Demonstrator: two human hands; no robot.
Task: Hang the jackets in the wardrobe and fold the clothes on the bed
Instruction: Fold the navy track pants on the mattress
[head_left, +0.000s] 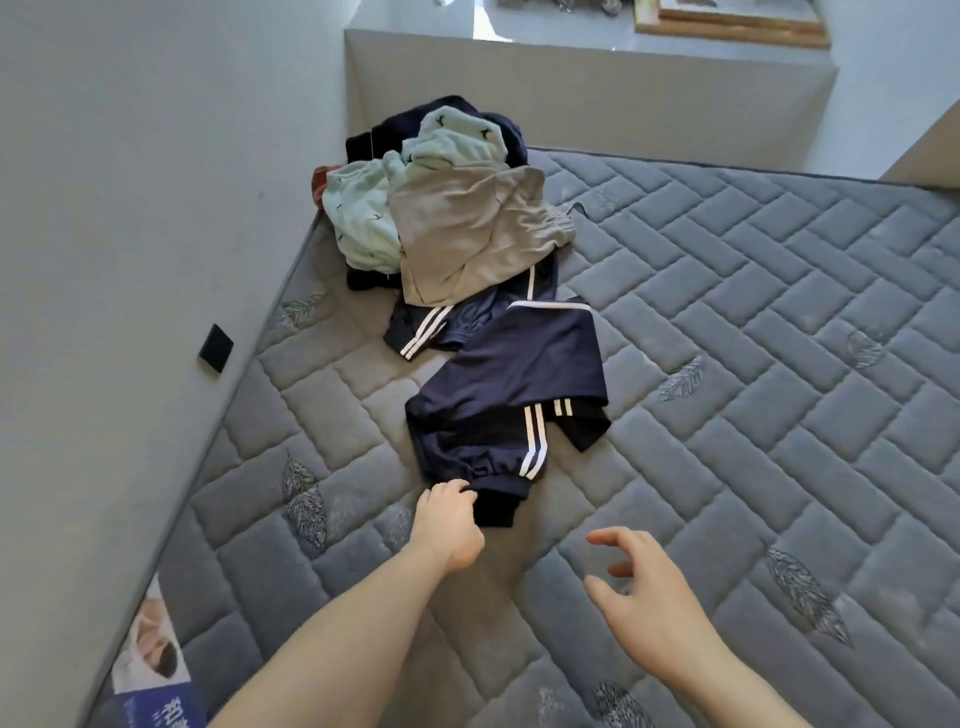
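**Navy trousers gripped at the cuff on the mattress**

The cuff of the navy trousers (501, 395) is gripped by the left hand (451, 525), whose fingers are curled over the gathered hem at the near end of the garment. The right hand (641, 592) is held just above the mattress (753, 322), near the cuff but apart from it, with fingers spread and loosely bent; nothing is held in it.

The trousers are laid crumpled on the quilted grey mattress, stretched from the hand toward the pile (441, 202) further back. White side stripes are seen along the leg, and a black lining or second dark piece is shown at the hem and at the right edge. The far end of the trousers is covered by the pile.

The pile is set against the wall (130, 208) at the far left corner of the bed, before the padded headboard (597, 98). A beige garment (467, 234) is spread on top of it, pale green cloth with small dark marks (363, 218) is bunched to its left and behind, and dark navy fabric is seen at the back. A bit of red cloth (319, 183) is visible at the pile's left edge.

A black square plate (215, 347) is fixed to the wall beside the mattress. A printed label (156, 670) is seen at the mattress's near left edge.
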